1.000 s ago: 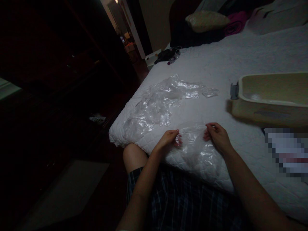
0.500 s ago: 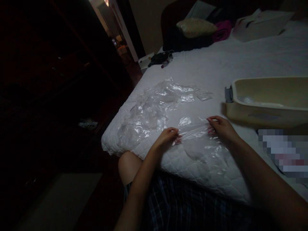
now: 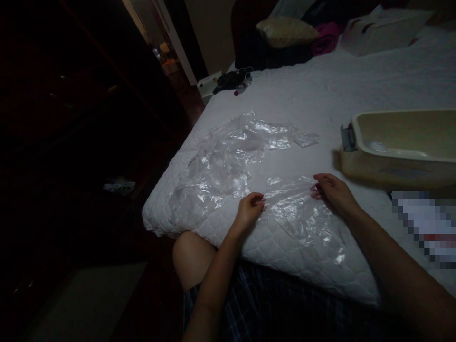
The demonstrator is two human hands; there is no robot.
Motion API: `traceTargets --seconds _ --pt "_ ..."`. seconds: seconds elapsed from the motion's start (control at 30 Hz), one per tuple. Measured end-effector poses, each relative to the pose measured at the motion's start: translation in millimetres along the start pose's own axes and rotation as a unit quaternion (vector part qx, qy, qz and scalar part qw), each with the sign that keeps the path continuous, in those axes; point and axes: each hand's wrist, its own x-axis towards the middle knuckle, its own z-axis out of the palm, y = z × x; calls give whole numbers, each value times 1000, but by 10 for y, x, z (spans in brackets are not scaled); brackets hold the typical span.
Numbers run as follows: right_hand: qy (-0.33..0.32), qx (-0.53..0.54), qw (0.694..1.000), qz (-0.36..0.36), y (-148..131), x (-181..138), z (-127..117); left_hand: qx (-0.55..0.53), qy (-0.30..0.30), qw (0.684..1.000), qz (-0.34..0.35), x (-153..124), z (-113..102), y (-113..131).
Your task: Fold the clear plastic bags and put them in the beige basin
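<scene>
A clear plastic bag (image 3: 302, 213) lies spread on the near corner of the white quilted bed (image 3: 320, 104). My left hand (image 3: 250, 208) pinches its top left edge, fingers closed. My right hand (image 3: 333, 192) pinches the top right edge, fingers closed too. The bag's top edge is stretched between both hands. A heap of more clear plastic bags (image 3: 228, 161) lies just beyond my left hand.
A beige plastic tub (image 3: 399, 164) with a grey latch stands at the right on the bed. Pillows and dark clothes (image 3: 285, 38) lie at the far end. A dark floor and doorway lie to the left. My knee (image 3: 192, 256) is at the bed's corner.
The view has shifted slightly. Both hands have kept hold of the bag's top edge and lowered it, so the bag now lies flatter on the quilt.
</scene>
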Motion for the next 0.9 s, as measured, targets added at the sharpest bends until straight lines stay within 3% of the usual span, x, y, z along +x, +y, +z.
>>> traceTargets --seconds 0.07,0.17,0.3,0.5,0.7,0.8,0.9 --pt "22 -39 999 -31 -15 -28 -38 41 13 998 35 -13 -15 10" --pt "52 -192 968 -156 -67 -179 -111 105 24 991 85 -61 -39 94" --pt "-13 -330 901 -280 -160 -530 -171 192 21 969 154 -177 -56 246" --pt "-64 -386 881 -267 -174 -911 -241 297 2 924 241 -373 -63 360" --pt "-110 -450 856 -231 -159 -1078 -322 434 -110 812 373 -523 75 289" --pt "-115 -457 848 -245 -140 -1139 -374 476 -131 779 388 -545 154 199" --pt "-79 -455 850 -253 -100 -1170 -461 500 -145 760 389 -526 187 109"
